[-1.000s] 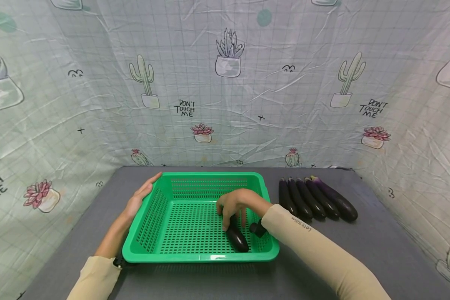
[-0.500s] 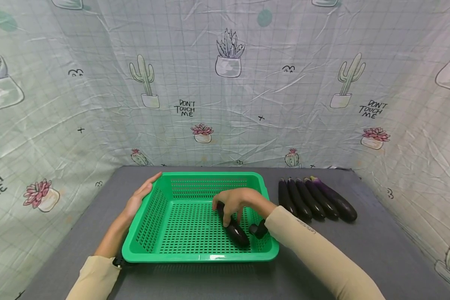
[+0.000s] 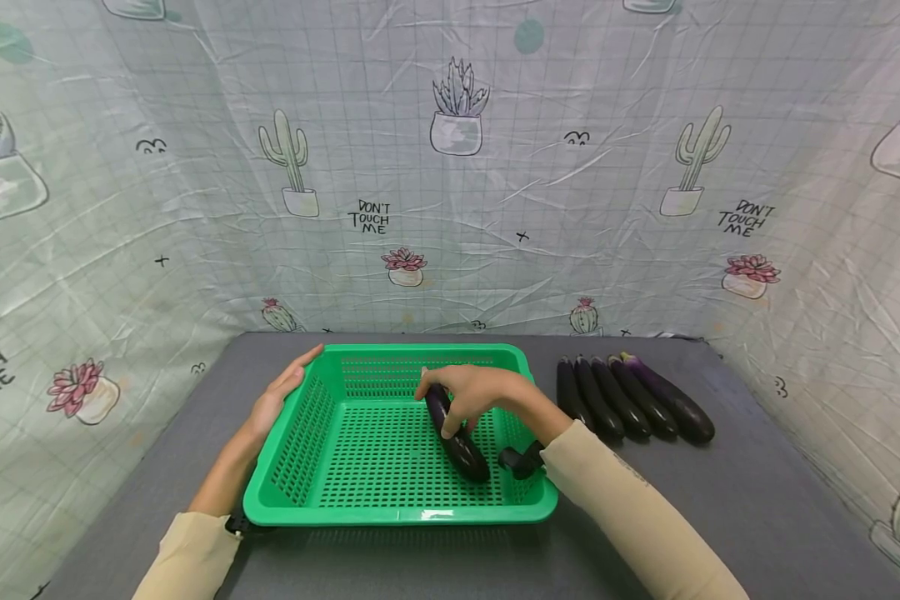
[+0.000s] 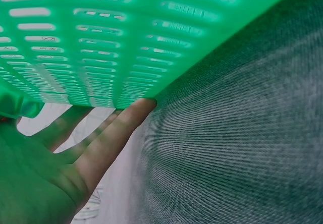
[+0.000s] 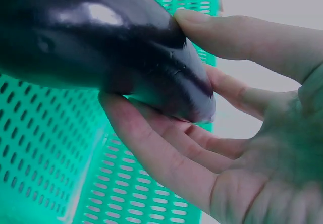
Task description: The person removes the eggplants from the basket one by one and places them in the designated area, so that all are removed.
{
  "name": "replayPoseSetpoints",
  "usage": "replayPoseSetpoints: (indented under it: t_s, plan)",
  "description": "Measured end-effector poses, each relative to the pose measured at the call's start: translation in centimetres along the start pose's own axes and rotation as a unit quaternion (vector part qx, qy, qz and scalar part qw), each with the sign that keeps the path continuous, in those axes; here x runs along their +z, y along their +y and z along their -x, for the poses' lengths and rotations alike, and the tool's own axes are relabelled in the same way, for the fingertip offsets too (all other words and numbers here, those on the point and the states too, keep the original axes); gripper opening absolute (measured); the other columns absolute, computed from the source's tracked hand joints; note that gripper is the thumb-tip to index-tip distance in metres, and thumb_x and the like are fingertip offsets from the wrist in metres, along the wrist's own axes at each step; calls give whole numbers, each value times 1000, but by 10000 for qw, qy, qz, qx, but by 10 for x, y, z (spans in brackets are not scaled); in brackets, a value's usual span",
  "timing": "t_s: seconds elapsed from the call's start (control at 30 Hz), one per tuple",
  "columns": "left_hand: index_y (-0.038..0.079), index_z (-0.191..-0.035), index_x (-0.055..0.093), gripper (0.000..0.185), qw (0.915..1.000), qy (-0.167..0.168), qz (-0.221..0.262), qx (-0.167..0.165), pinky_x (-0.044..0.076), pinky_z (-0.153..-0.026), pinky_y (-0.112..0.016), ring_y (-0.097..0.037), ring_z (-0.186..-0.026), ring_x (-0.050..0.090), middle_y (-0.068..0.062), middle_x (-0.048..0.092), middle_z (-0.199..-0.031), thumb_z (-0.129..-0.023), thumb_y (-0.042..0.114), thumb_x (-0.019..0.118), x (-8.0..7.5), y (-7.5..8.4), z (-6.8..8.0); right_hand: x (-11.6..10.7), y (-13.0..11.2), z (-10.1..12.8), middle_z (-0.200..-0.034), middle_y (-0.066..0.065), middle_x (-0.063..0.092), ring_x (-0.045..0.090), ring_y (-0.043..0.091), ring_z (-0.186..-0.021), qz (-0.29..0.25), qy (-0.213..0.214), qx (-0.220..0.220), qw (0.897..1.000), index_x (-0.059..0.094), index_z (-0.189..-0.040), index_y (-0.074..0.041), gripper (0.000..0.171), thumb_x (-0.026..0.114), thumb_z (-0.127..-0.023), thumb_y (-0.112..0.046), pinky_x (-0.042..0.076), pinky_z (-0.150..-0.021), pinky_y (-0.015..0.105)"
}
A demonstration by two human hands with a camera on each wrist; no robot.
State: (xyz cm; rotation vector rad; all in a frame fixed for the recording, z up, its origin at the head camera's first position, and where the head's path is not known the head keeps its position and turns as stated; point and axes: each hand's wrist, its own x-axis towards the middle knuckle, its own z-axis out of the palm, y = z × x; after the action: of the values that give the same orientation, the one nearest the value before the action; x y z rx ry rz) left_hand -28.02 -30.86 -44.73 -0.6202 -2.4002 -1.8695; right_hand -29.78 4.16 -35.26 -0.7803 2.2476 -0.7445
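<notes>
My right hand [image 3: 474, 395] grips a dark, glossy eggplant [image 3: 465, 458] inside the green plastic basket [image 3: 401, 516]. The eggplant slants, its stem end toward the far side. In the right wrist view, thumb and fingers pinch the eggplant [image 5: 91, 42] from opposite sides. Whether it touches the basket floor I cannot tell. At the basket's left side, my left hand [image 3: 273, 400] rests along the outer wall. The left wrist view has this hand's [image 4: 96, 148] fingers straight, touching the slotted basket wall [image 4: 136, 37] from outside.
Right of the basket, several more eggplants [image 3: 630, 400] lie side by side on the grey table [image 3: 765, 508]. A patterned cloth [image 3: 450, 250] with cactus drawings hangs behind and on both sides.
My right hand has moved away from me and slightly left inside the basket, taking the eggplant along. The left hand and the basket stay where they were.
</notes>
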Motion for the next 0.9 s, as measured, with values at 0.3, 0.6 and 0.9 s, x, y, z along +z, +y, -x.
replayPoseSetpoints:
  t_s: [0.3,0.6,0.9]
  plan:
    - [-2,-164,13,57,9996,-80,274,44,33,-105,-8,6,-141,31,-29,6,-170,-116,28,18,0,-1,0,-13,-4,23,-143,8,51,63,20,-81,-371,459,-610,9964,57,-141,-21,64,79,-85,0,60,-74,37]
    - [-2,-164,17,56,10000,5,3,35,28,-108,-14,-42,-157,10,-29,9,-170,-116,27,19,-1,-2,0,-20,-7,45,-153,3,46,56,32,-127,-453,999,-923,9897,59,-140,-31,64,80,-86,-3,59,-83,39]
    - [-4,-164,15,57,9996,-65,219,179,31,-105,-7,12,-139,32,-28,9,-170,-116,28,18,-2,-5,1,-25,2,66,-160,0,43,59,39,-131,-831,1544,-1485,9732,56,-144,-27,67,80,-86,-2,60,-88,42]
